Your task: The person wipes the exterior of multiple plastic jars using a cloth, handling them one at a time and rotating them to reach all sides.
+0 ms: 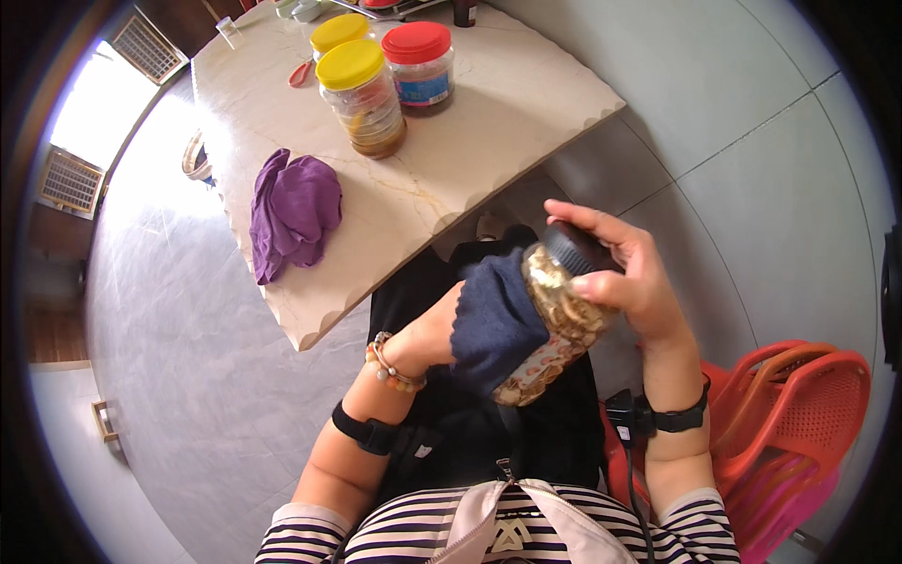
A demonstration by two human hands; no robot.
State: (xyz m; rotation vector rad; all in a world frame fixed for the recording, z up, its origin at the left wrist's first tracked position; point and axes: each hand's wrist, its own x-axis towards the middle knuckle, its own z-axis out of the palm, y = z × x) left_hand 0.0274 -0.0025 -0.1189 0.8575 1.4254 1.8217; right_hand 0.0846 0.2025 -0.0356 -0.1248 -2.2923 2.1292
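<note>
A clear jar [564, 317] of pale, dried-looking pieces, with a black ribbed lid [578, 248], is tilted above my lap. My right hand [627, 271] grips it at the lid, thumb and fingers on opposite sides. A dark blue cloth [497, 321] with a scalloped edge lies against the jar's side. My left hand [451, 321] is at the cloth, its fingers mostly hidden beneath it, so their grip cannot be made out. On the table, away from both hands, lies a crumpled purple cloth [296, 211].
The marble-patterned table [486, 134] bears two yellow-lidded jars [363, 106] [342, 32], a red-lidded jar [423, 70], a red-handled utensil [301, 74] and a dark bottle [465, 13]. Stacked red and orange plastic chairs [796, 416] stand at my right. The table's corner points towards my left side.
</note>
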